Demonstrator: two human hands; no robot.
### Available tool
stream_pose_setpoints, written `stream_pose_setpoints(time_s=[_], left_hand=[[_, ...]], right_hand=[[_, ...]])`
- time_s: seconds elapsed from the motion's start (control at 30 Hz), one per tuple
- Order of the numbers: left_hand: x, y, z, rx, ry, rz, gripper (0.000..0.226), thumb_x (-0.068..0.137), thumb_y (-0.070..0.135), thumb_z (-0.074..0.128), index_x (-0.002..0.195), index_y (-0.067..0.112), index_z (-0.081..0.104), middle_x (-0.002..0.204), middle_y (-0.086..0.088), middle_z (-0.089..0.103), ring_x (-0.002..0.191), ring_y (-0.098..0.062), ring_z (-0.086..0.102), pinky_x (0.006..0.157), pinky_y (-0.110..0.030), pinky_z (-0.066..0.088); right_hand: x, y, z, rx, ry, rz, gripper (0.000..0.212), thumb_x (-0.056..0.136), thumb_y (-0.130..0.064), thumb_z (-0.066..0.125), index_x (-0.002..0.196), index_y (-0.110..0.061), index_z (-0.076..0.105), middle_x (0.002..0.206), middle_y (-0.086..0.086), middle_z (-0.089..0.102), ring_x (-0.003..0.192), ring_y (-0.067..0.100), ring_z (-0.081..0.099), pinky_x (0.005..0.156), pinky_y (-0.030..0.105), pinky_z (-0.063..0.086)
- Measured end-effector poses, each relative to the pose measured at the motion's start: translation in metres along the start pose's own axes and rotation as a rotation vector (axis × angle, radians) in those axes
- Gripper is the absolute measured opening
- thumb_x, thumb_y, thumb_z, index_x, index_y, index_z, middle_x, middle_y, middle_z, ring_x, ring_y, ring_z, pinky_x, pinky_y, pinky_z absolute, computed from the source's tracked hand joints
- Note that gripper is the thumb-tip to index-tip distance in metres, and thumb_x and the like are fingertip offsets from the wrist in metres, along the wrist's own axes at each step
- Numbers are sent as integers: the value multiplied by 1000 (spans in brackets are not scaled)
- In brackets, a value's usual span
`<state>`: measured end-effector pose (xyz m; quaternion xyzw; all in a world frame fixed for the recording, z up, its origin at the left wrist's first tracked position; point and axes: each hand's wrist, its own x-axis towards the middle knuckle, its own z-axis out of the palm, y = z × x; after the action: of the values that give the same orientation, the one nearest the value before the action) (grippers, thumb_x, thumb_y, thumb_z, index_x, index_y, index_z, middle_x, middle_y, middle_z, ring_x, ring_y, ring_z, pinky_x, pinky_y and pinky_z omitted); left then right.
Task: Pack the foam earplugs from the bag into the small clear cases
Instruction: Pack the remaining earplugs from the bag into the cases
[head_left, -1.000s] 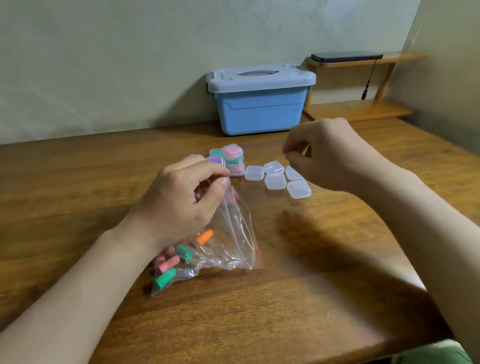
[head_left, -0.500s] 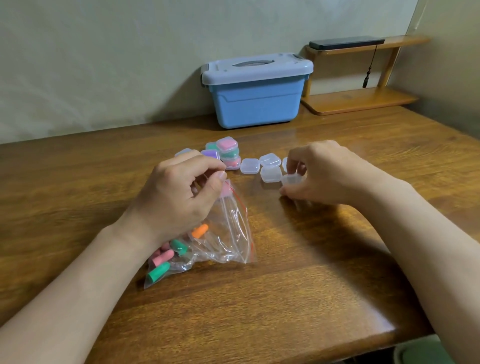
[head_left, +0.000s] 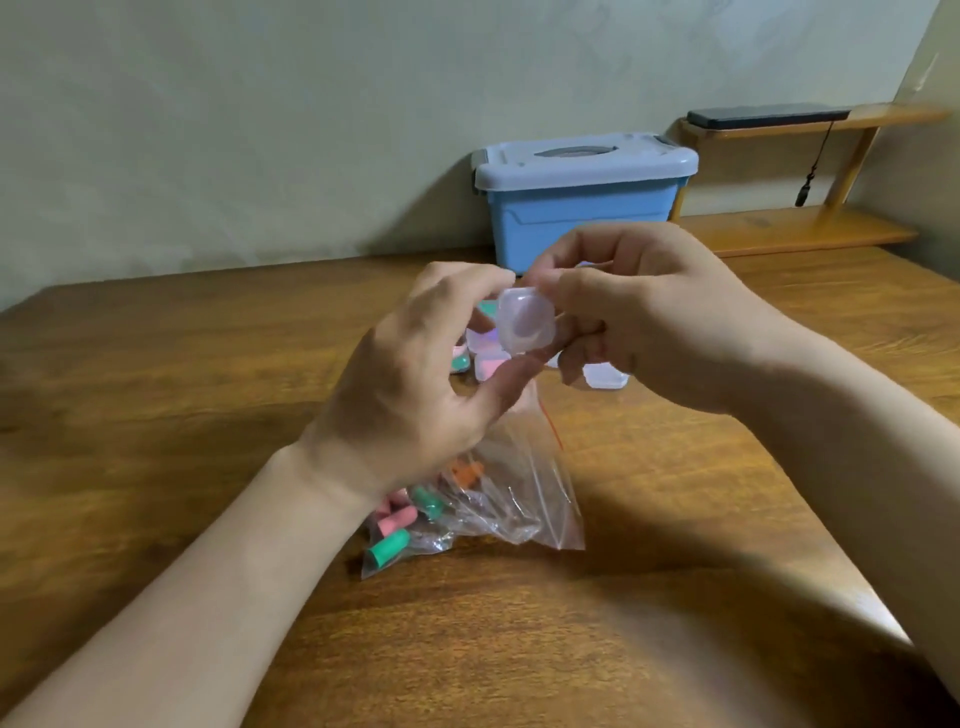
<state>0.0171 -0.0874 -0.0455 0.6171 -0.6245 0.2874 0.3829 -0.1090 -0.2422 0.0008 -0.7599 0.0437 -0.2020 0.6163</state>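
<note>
**Both hands on one case, raised over the bag**

Small clear square plastic case (head_left: 524, 325) was held up off the wooden tabletop (head_left: 208, 415), between the two hands and above the bag. Left hand (head_left: 415, 374) pinched it: thumb under the lower edge, curled fingers (head_left: 493, 280) at the upper left corner. Right hand (head_left: 660, 317) pinched the right edge, its fingers (head_left: 571, 291) bent and close together over the top right corner. Whether the lid was parted from the base could not be told; the edges were blurred.

The case's broad flat face was turned toward the camera, leaning a little to the left. It was roughly square, so no clear long axis.

Clear zip-top plastic bag (head_left: 509, 499) lay on the tabletop below the left wrist, its red-striped mouth end rising toward the left palm. Whether that hand also held the bag could not be told. Inside, at the near left end, were foam earplugs: a green one (head_left: 388, 548) lying with its long axis from near left to far right, pink ones (head_left: 397, 519) beside it, and an orange one (head_left: 466, 474) farther in.

Another empty clear case (head_left: 605, 375) sat on the tabletop under the right hand. Cases with pink and green contents (head_left: 488, 361) showed behind the left hand.

Blue lidded storage box (head_left: 582, 208) stood against the wall, with a low wooden shelf (head_left: 800, 228) to its right.
</note>
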Motion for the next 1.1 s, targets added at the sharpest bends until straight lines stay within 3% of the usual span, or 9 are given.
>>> stream_pose_setpoints(time_s=[0.13, 0.27, 0.4, 0.5, 0.73, 0.87, 1.0, 1.1], left_hand=[[0, -9, -6, 29, 39, -8, 45, 85, 17, 81, 120, -6, 63, 111, -16, 68, 98, -18, 64, 86, -22, 54], [-1, -16, -6, 28, 12, -59, 38, 88, 20, 74, 118, -2, 68, 107, -13, 71, 94, -20, 67, 81, -29, 56], [-1, -18, -7, -4, 3, -135, 40, 89, 25, 73, 121, 0, 69, 108, -10, 73, 94, -14, 67, 80, -23, 56], [-2, -18, -5, -22, -15, -147, 38, 88, 20, 74, 121, 1, 69, 102, -8, 74, 89, -10, 66, 77, -21, 56], [-2, -16, -5, -44, -28, -175, 33, 88, 21, 75, 117, 5, 71, 102, -4, 74, 89, -9, 68, 74, -18, 56], [-2, -16, -5, -35, -20, -158, 31, 88, 15, 75, 117, 4, 71, 103, -6, 75, 89, -11, 69, 76, -19, 57], [-2, -18, -4, -31, 23, -152, 22, 89, 15, 75, 108, 5, 73, 97, -7, 74, 84, -12, 67, 70, -27, 56], [-1, -19, -4, -3, 55, -150, 24, 88, 18, 76, 106, 3, 71, 102, -9, 69, 90, -16, 65, 71, -30, 57]], right_hand=[[12, 9, 15, -4, 69, -75, 13, 97, -12, 60, 87, -4, 66, 74, 19, 68, 61, 29, 65, 53, 36, 47], [12, 21, 19, 45, 37, -74, 10, 94, -3, 60, 96, -6, 70, 85, 18, 70, 72, 29, 68, 60, 34, 53], [11, 25, 15, 22, 31, -77, 31, 86, 12, 62, 111, -6, 69, 96, 14, 75, 83, 30, 72, 68, 33, 56], [11, 28, 15, -77, 60, -103, 38, 84, 9, 68, 117, -10, 68, 98, 8, 76, 83, 23, 74, 72, 32, 59], [9, 32, 16, -78, 46, -108, 38, 87, 7, 66, 121, -11, 67, 104, 10, 75, 90, 27, 74, 81, 44, 61], [9, 33, 16, 91, 3, -54, 40, 88, -8, 61, 128, -8, 62, 110, 13, 73, 98, 33, 72, 81, 44, 57], [9, 31, 17, 283, 15, -36, 30, 89, -7, 59, 118, -6, 61, 100, 19, 71, 86, 33, 69, 72, 40, 55], [9, 32, 18, 263, 18, -26, 25, 90, -12, 59, 114, -7, 63, 95, 18, 71, 83, 32, 70, 71, 41, 55]])
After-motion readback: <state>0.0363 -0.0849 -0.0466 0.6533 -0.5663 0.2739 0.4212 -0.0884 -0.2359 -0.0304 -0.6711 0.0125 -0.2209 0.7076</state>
